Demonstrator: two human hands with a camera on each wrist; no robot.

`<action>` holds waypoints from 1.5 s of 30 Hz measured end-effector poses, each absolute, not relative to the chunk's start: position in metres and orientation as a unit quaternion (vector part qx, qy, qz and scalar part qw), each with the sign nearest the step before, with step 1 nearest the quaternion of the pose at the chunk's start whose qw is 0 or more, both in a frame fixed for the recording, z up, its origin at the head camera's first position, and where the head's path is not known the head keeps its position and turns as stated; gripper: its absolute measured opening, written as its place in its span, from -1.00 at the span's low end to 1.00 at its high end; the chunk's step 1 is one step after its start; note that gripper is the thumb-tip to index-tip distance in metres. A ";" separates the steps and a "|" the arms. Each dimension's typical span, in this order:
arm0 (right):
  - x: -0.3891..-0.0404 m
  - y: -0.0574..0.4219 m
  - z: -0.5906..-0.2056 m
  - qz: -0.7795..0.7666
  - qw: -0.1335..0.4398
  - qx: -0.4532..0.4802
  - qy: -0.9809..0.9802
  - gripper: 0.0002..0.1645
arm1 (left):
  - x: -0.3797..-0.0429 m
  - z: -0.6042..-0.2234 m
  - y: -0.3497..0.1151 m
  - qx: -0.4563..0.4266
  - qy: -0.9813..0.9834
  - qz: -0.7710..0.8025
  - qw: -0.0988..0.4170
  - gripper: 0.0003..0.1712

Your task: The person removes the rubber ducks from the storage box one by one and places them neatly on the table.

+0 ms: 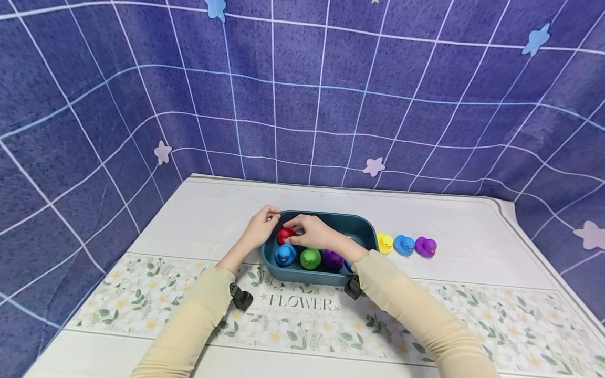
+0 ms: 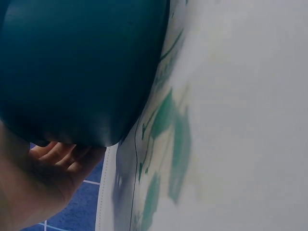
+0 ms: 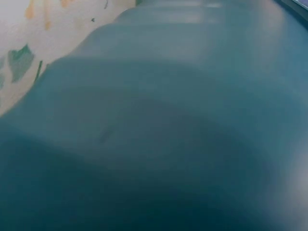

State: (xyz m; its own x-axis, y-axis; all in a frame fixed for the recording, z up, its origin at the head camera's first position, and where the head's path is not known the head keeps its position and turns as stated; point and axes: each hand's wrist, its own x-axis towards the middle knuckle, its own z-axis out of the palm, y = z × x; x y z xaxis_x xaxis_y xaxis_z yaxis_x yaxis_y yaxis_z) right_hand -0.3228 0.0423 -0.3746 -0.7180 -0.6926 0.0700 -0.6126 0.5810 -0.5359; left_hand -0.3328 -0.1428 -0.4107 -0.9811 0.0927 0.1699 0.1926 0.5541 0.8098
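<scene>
the left hand [image 1: 259,230] grips the tub [image 1: 307,276], likely to keep it still; the right hand [image 1: 313,232] seems to pinch the red duck [image 1: 283,235] inside.

A dark teal box [image 2: 82,67] is filling the upper left, its smooth side facing the camera and its lower edge curving round to the right. Below that edge, at the lower left, the left hand [image 2: 41,180] is reaching up, its fingertips disappearing behind the box. A white worktop [image 2: 250,115] is spreading across the right, with at least 3 blurred green leaves [image 2: 163,115] showing beside the box. Blue cloth [image 2: 84,204] with pale lines is peeking out beside the hand.
</scene>
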 end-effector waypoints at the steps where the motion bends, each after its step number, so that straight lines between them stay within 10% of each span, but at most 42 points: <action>1: -0.323 0.042 -0.375 -0.260 0.069 -0.376 0.887 -0.47 | -0.332 -0.410 -0.143 -0.081 -0.880 -0.464 0.054 -0.70; 45: -0.317 0.039 -0.374 -0.277 0.025 -0.295 0.914 -0.59 | -0.331 -0.409 -0.142 -0.090 -0.875 -0.472 0.062 -0.72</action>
